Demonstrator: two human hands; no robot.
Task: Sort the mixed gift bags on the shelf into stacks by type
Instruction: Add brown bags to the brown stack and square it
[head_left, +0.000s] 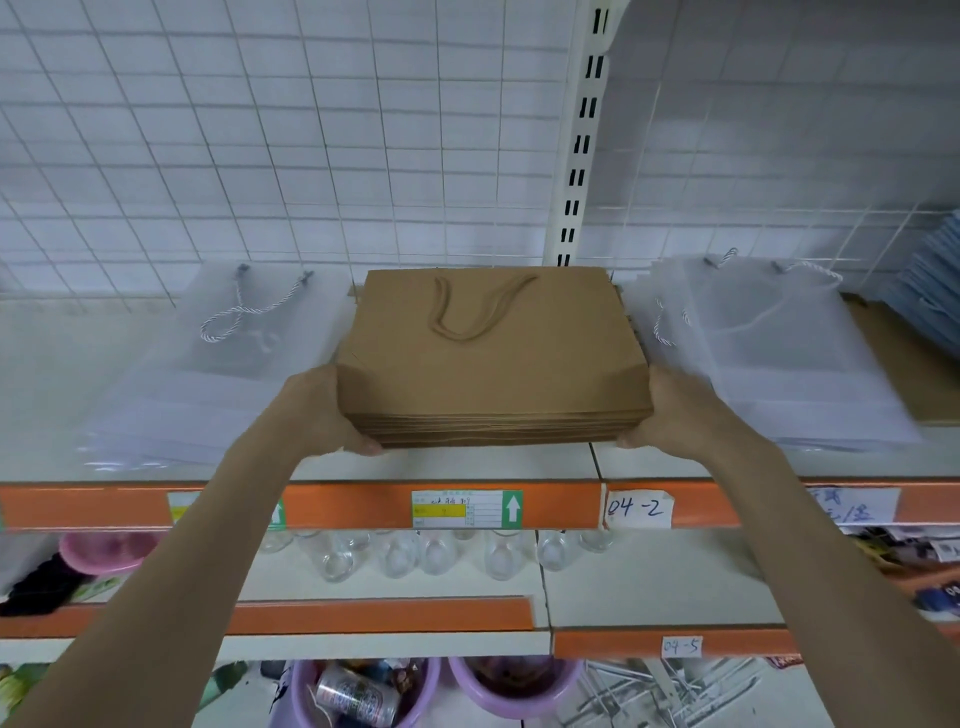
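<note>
A stack of brown kraft paper gift bags (491, 358) with twisted paper handles lies flat in the middle of the top shelf (488, 462). My left hand (324, 410) grips its near left corner and my right hand (670, 410) grips its near right corner. A stack of frosted translucent bags (223, 364) with striped rope handles lies to the left. Another stack of frosted translucent bags (779, 358) lies to the right, slightly fanned out.
A white wire grid (311, 156) backs the shelf, with a slotted upright post (582, 145) behind the brown stack. Blue-grey flat items (930, 291) lean at the far right. Glass jars (415, 551) and purple basins (514, 686) fill the lower shelves.
</note>
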